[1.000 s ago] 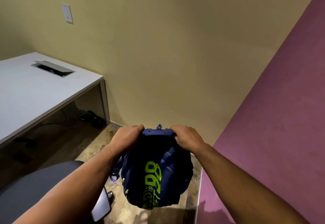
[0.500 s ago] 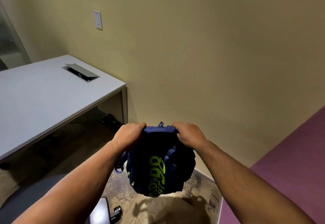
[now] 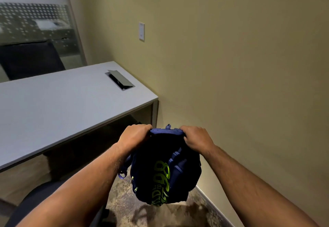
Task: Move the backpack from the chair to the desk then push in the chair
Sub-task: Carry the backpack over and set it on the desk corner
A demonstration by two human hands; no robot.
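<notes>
A dark blue backpack (image 3: pixel 165 169) with neon green lettering hangs in the air in front of me, to the right of the desk's right end and below its top. My left hand (image 3: pixel 135 135) and my right hand (image 3: pixel 196 137) each grip one side of its top edge. The white desk (image 3: pixel 58 105) stretches across the left, its top bare. Part of the dark chair seat (image 3: pixel 35 198) shows at the lower left, under my left forearm and in front of the desk.
A cable hatch (image 3: pixel 119 80) stands open in the desk near the wall. A beige wall with a white switch plate (image 3: pixel 141 31) runs close on the right. A second dark chair (image 3: pixel 30 59) stands behind the desk by a glass partition. Patterned carpet lies below.
My view has turned left, so the desk now fills more of the frame and the purple wall is gone. Both hands keep their grip on the backpack, which hangs slightly higher.
</notes>
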